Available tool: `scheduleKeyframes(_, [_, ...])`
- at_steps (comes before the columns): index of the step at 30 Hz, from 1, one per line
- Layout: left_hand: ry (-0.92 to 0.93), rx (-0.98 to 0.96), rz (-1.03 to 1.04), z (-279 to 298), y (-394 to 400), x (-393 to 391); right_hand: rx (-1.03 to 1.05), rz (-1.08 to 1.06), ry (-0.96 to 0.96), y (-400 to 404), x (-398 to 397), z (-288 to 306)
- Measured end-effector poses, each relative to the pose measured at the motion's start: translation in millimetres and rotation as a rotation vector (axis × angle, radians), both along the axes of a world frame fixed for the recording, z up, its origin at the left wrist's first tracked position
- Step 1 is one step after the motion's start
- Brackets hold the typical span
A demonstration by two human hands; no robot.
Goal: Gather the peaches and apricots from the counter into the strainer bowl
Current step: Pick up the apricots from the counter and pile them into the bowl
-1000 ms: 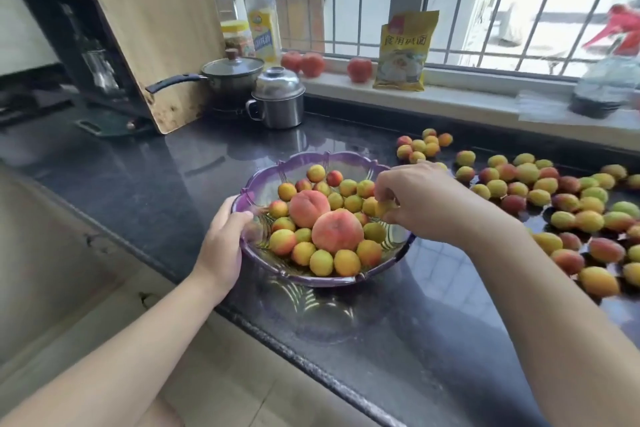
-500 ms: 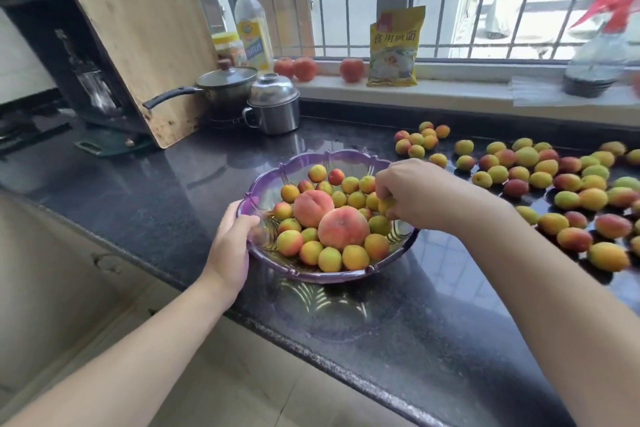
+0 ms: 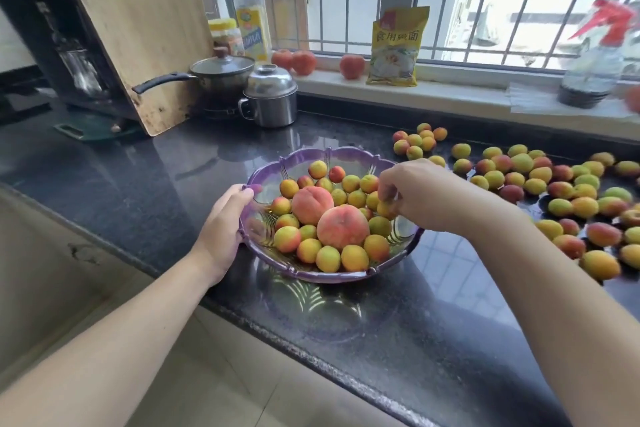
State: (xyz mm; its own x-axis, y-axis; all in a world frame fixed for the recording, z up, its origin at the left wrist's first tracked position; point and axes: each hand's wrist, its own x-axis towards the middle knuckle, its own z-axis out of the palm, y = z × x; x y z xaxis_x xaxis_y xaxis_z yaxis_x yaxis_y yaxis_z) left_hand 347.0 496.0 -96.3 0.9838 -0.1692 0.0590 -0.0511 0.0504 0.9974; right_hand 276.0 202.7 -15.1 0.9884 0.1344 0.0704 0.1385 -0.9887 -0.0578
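The strainer bowl (image 3: pixel 332 276) is shown on the counter (image 3: pixel 138 180), gripped at its near-left rim by the curled fingers of the left hand (image 3: pixel 225 225). Two peaches (image 3: pixel 343 227) and many apricots (image 3: pixel 355 257) lie inside. The right hand (image 3: pixel 420 196) is held over the far-right rim, its fingers (image 3: pixel 386 189) now loosened and slightly apart; half a second earlier they were bunched, so an apricot appears to have been released. Many loose apricots (image 3: pixel 554 191) remain beyond the right hand, well apart from the bowl.
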Motion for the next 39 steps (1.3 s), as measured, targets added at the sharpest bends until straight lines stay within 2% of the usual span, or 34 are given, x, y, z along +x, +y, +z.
scheduleKeyframes(2, [0.003, 0.003, -0.010, 2, -2, 4, 0.053, 0.028, -0.030, -3, -2, 4])
scheduleKeyframes(4, [-0.008, -0.013, -0.002, 3, -3, 5, 0.196, -0.002, -0.182, -14, -2, 14])
scheduleKeyframes(7, [-0.042, -0.024, 0.028, 1, -3, 4, 0.398, -0.267, -0.461, -47, 4, 20])
scheduleKeyframes(9, [-0.072, -0.016, 0.041, -1, -3, 4, 0.496, -0.485, -0.498, -70, 10, 5])
scheduleKeyframes(11, [-0.091, 0.000, 0.049, -1, -3, 4, 0.463, -0.589, -0.453, -81, 20, -21])
scheduleKeyframes(15, [-0.110, 0.001, 0.049, -3, -3, 4, 0.366, -0.566, -0.347, -70, 46, -60])
scheduleKeyframes(18, [-0.112, -0.015, 0.041, -4, -2, 6, 0.206, -0.599, -0.261, -67, 68, -74])
scheduleKeyframes(21, [-0.115, -0.012, 0.039, -5, -3, 6, 0.097, -0.641, -0.263, -69, 77, -78])
scheduleKeyframes(24, [-0.125, 0.000, 0.045, -4, -2, 6, 0.193, -0.629, -0.336, -73, 74, -80])
scheduleKeyframes(28, [-0.131, -0.001, 0.045, -4, 0, 6, 0.555, -0.570, -0.438, -74, 55, -73])
scheduleKeyframes(32, [-0.133, -0.017, 0.046, -3, -2, 4, 0.839, -0.458, -0.356, -61, 27, -23])
scheduleKeyframes(35, [-0.128, -0.033, 0.046, -2, -4, 3, 0.866, -0.246, -0.214, -40, -8, 36])
scheduleKeyframes(39, [-0.140, -0.043, 0.038, -3, -4, 3, 0.662, -0.038, 0.012, -11, -38, 76])
